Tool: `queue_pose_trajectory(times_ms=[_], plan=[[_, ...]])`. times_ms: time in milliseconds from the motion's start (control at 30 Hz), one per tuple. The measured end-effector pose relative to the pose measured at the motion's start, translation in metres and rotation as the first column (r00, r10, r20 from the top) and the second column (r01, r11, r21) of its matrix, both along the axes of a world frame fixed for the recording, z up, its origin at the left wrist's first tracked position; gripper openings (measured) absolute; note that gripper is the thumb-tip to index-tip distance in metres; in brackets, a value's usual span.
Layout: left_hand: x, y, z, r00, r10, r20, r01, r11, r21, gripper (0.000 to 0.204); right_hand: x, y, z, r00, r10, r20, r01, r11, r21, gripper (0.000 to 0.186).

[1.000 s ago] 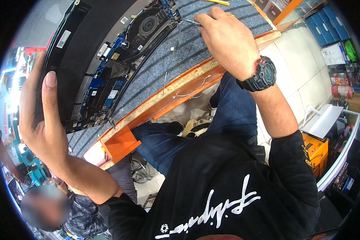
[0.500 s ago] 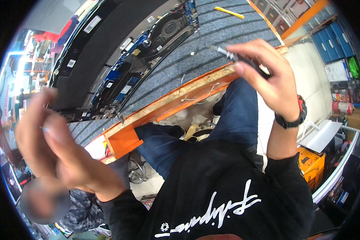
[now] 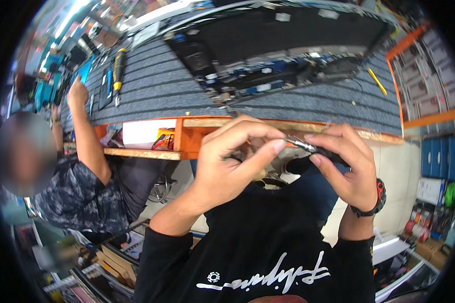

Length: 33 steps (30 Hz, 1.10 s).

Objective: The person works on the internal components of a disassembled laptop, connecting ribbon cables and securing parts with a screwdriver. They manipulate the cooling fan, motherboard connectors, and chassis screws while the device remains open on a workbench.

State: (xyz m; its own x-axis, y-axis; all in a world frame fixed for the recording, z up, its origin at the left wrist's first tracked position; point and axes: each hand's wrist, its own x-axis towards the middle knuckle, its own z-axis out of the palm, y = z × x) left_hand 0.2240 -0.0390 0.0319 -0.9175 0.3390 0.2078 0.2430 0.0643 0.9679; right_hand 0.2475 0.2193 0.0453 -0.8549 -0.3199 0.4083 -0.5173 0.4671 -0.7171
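Above the desk's front edge, my right hand grips a slim black-handled tool with a silver metal neck. The neck points left. My left hand is closed at its tip, thumb and forefinger pinched together. Whether a small separate piece sits between those fingers is hidden. Just beyond my hands lies a large opened laptop. Its black panel, blue boards and other inner parts are bare, and neither hand touches it.
A grey striped mat covers the desk. On it lie a yellow-and-black screwdriver at the left and a thin yellow stick-like tool at the right. Another person's arm reaches onto the desk's left side. An open orange compartment sits under the desk edge.
My left hand has come in from the left and closed at the tool's tip. My right hand has lowered with the tool. The view has turned, showing more of the left side.
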Motion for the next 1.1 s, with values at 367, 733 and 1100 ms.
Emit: queue_pose_trajectory(times_ms=[367,733,1100], plan=[[0.000,-0.042,-0.018,0.959,0.097,-0.265,-0.087,0.995,0.049,0.011,-0.010,-0.050,-0.001,0.995,0.067,0.074,-0.071,0.996,0.056,0.034],[-0.220,-0.131,-0.016,0.826,0.285,-0.487,-0.463,0.836,-0.296,0.027,0.018,0.043,-0.027,0.936,0.095,0.340,0.173,0.714,-0.678,0.044],[-0.365,-0.117,-0.079,0.756,0.190,-0.626,-0.577,0.646,-0.500,0.025,0.056,0.082,-0.039,0.866,0.012,0.500,0.234,0.875,-0.425,0.042]])
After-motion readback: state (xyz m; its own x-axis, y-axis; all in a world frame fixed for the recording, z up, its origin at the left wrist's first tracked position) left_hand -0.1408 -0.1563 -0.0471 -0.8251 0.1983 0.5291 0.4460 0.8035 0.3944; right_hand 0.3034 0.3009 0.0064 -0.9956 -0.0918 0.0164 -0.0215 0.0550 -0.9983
